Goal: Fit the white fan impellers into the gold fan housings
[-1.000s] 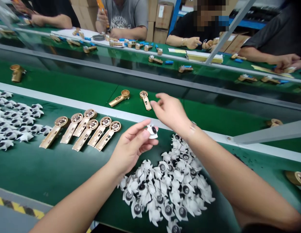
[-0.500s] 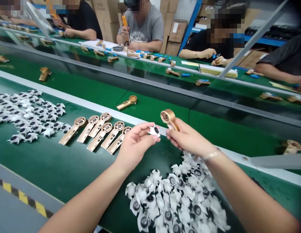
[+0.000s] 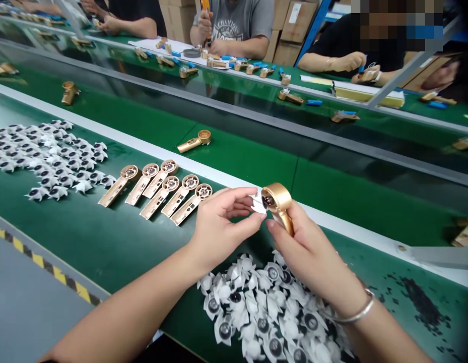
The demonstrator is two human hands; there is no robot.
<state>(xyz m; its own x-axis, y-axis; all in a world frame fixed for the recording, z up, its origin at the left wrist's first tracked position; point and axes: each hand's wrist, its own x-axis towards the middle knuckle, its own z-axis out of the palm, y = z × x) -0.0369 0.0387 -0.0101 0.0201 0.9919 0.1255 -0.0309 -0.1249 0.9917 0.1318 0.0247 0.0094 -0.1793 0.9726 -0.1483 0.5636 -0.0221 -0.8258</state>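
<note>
My left hand (image 3: 226, 224) pinches a white plastic fan impeller (image 3: 258, 204) between thumb and fingers. Its hub is hidden behind the round head of a gold housing (image 3: 277, 197), which my right hand (image 3: 309, 252) grips by the handle. The housing's open round face turns toward the impeller, and the two are touching or nearly so. Below my hands lies a loose heap of white impellers with dark hubs (image 3: 264, 307). Six gold housings (image 3: 169, 189) lie in a row to the left of my left hand.
A second patch of white impellers (image 3: 52, 161) lies at the left of the green belt (image 3: 116, 252). One gold housing (image 3: 194, 141) lies on a farther belt. Co-workers (image 3: 234, 25) handle parts across the line. Small dark bits (image 3: 418, 302) are scattered at right.
My right hand has picked up the gold housing from the far belt and brought it against the impeller in my left hand. The view has shifted slightly.
</note>
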